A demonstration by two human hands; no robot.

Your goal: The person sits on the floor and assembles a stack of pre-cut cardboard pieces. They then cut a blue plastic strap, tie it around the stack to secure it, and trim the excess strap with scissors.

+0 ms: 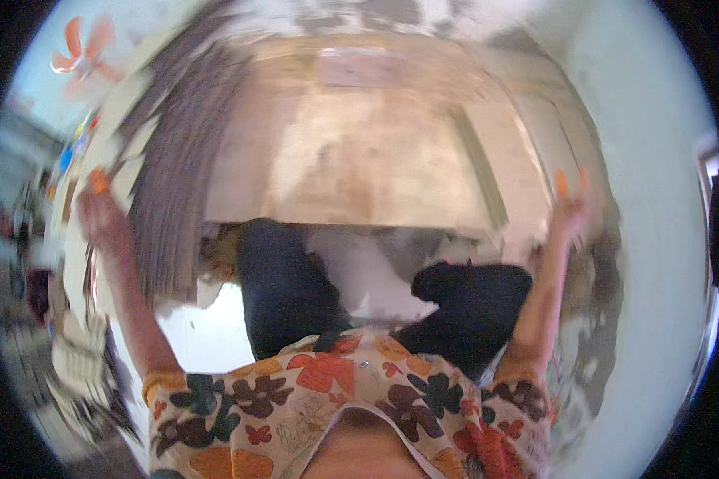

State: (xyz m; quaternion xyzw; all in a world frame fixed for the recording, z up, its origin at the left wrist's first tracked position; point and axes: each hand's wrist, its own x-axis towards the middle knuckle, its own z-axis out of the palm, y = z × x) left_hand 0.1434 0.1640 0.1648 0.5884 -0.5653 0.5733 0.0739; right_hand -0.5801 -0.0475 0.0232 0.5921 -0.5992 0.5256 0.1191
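Arms wide! I couldn't tell the blurred left hand's (104, 214) grip; the right hand (574, 206) splayed, seemingly empty. Card (351, 160) lay ahead, stack (176, 176) along its left edge: level, even handling suited both.

Tabletop (375, 152) is tan w/ paler cream mid. L of it: layered stack (172, 191), grey-brn, stripy. Far edge of it: pinkish-grey patch (359, 67). R of it: wall (659, 239), pale bl-grn. Nr side of it: blk trousers (284, 279), then cream shirt (327, 375) w/ lg red, orange, brn & dk grn flowers. Either side of it: L hand (104, 214) & R hand (572, 212), both w/ orange fingertips (98, 181).
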